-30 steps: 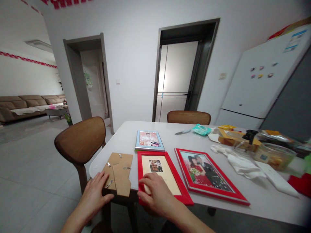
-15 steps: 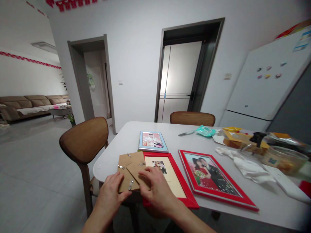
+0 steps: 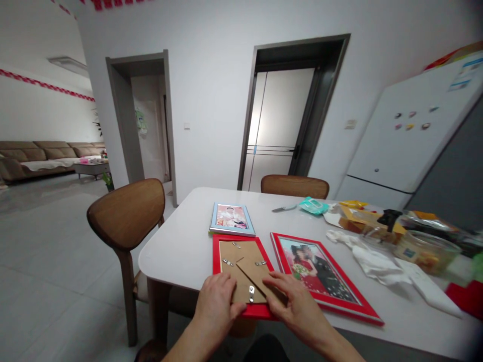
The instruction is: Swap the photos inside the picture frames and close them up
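Fingers (image 3: pixel 226 282) of two bare hands curl partway closed on a brown backing board (image 3: pixel 241 282), gripping it by its sides near the edge of a white dining table (image 3: pixel 181 246). The left hand (image 3: pixel 216 302) takes the board at eight o'clock, its thumb by the near corner at seven; the right hand (image 3: pixel 296 301) has it at four, fingertips bent over the edge, the thumb's hold harder to make out. Beneath the board lies a red frame (image 3: pixel 216 251), its rim showing at nine, twelve and six o'clock; whether board and frame touch throughout cannot be told.

Good work here would likely mean squaring the board to the rim, with an even red margin, then pressing level, both hands sharing the load. Thumbs are best off the metal clips (image 3: pixel 251 290), and a twisting push could skew a corner. Extra care seems due at six o'clock, where the frame appears to jut past the table's edge and might tip under hard pressure. Just beyond the board, at twelve, lies a blue frame (image 3: pixel 232 217); a framed portrait (image 3: pixel 324 276) lies at three, a knife (image 3: pixel 284 208) at one.
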`<state>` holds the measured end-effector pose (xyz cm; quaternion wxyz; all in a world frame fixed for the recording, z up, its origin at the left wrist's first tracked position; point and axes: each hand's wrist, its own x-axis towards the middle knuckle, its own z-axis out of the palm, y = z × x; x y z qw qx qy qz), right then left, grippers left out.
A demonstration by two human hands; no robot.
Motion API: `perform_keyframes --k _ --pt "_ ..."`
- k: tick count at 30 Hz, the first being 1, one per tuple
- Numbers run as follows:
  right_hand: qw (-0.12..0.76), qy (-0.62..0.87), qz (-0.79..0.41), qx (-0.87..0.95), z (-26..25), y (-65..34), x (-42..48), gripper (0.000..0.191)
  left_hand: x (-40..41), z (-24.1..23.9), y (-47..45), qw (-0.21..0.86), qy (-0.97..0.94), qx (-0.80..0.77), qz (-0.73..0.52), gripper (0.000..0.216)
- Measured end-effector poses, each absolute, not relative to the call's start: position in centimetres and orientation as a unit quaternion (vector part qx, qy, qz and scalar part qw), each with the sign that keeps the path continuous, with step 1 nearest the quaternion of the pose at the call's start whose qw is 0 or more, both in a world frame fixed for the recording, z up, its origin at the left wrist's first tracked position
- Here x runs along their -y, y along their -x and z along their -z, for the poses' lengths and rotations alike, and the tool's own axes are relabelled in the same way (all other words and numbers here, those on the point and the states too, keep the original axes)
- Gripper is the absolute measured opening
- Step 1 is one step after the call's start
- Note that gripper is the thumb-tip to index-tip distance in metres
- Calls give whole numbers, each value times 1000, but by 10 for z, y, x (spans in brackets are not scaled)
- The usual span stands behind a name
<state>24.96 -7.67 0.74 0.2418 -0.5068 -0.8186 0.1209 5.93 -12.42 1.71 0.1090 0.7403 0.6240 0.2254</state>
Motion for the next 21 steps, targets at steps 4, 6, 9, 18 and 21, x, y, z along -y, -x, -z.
perform_keyframes --k 4,6,9,18,21 --pt "251 498 -91 825 -2 -242 76 31 129 -14 -51 109 -753 -614 -209 47" --pt "252 493 -81 829 -3 -239 78 31 131 -14 -48 115 -756 -613 -198 56" --pt "252 486 -76 833 -6 -235 80 30 133 -15 -45 119 -755 -617 -187 60" --pt "260 480 -101 832 -9 -224 79 29 132 -4 -35 107 -760 -607 -207 57" --pt "267 483 -102 827 -9 -221 78 29 132 0 -33 101 -761 -605 -213 55"
